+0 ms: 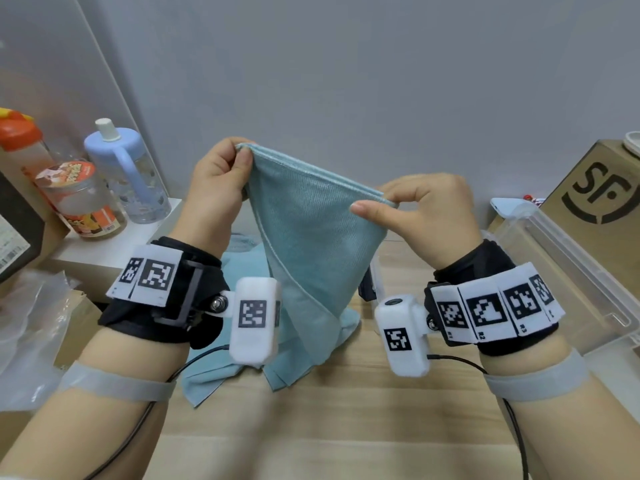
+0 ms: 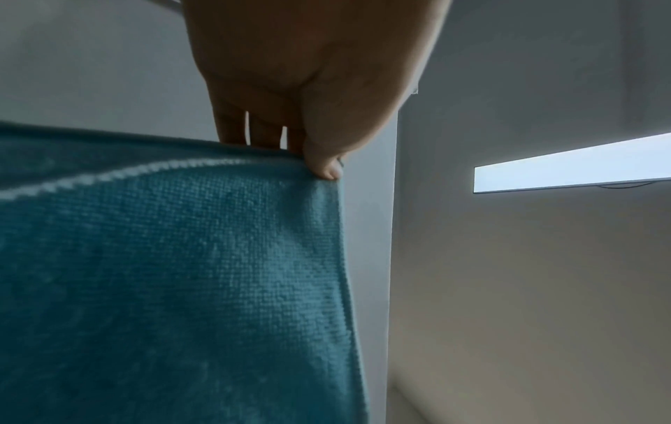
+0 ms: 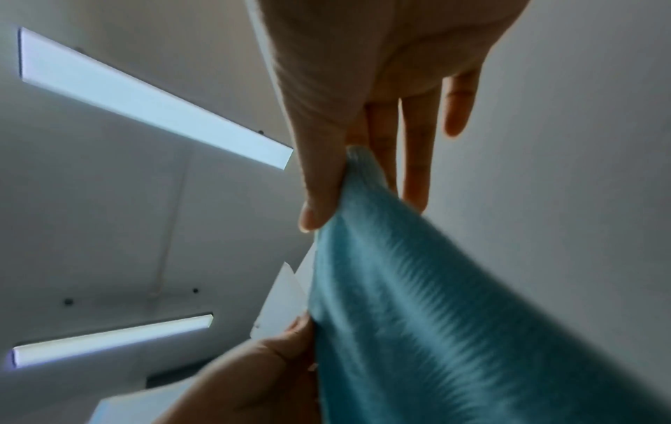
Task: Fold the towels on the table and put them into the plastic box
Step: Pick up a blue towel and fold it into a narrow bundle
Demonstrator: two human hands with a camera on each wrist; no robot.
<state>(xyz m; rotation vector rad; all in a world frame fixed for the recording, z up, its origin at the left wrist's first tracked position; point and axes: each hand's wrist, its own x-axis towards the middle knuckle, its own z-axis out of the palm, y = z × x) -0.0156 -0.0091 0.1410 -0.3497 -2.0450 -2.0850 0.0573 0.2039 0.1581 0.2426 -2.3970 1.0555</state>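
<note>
Holding a teal towel [image 1: 311, 230] up over the bench [image 1: 346, 427], doubled, both top corners pinched. At the bench's left edge stood an orange-lidded jar [image 1: 78, 199] and a blue-capped bottle [image 1: 128, 171] on a white ledge. My left hand [image 1: 216, 185] had the towel's higher corner nipped between thumb and fingers; in the left wrist view the thumb tip [image 2: 325, 166] sat right on the hemmed corner, the other fingers behind the cloth. The top edge sloped down to my right hand [image 1: 426, 209], thumb and forefinger clamped on the lower corner, remaining fingers loosely curled. The right wrist view was blurred but showed the thumb [image 3: 319, 183] pressed on the cloth. The towel's bottom tapered down and touched a second teal towel [image 1: 221, 368] lying rumpled mid-bench. The clear plastic box [image 1: 568, 282] sat at the bench's right edge, a brown carton [image 1: 602, 188] just behind it.
</note>
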